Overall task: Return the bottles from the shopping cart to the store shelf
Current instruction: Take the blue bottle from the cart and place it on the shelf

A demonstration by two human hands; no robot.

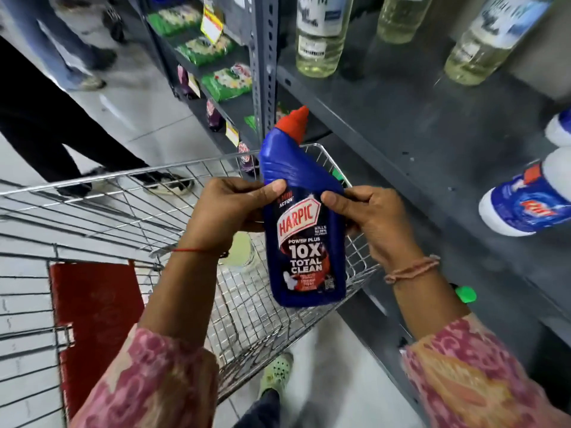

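I hold the blue Harpic bottle (304, 223) upright above the cart (129, 199), left hand (228, 208) and right hand (367, 217) both closed on its shoulders, label readable, steadied before the shelf (401, 125) at two o'clock.

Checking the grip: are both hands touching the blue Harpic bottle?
Touching. The head view shows left hand and right hand clasping the Harpic bottle.
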